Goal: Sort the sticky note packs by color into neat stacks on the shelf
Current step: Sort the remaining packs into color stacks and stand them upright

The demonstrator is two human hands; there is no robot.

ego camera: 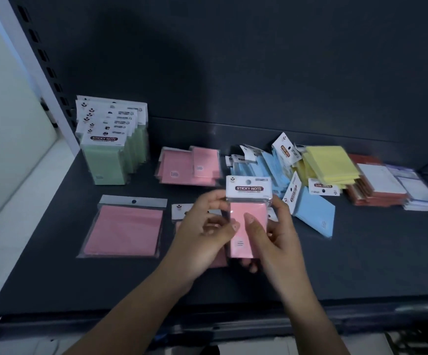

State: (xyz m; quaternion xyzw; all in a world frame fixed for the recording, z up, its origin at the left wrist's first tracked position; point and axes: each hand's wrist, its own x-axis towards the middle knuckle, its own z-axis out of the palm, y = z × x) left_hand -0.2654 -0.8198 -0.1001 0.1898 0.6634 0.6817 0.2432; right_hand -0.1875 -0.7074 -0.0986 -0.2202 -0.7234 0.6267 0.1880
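The left hand [205, 228] and right hand [274, 237] both grip a pink pack [246, 213], held upright above the shelf [348, 265] near its front edge. Step in hand: sorting pink. The next move is probably to lay the pack squarely on the pink stack [190, 166] nearer the rear edge.

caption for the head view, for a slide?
Left hand and right hand hold a pink pack over the shelf, green stack upright behind.

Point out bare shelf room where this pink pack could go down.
Bare shelf lies front right, in front of the blue pack and red stacks. A smaller gap lies between the green row and the large pink pack. The back right, blue pile to yellow pile, is crowded.
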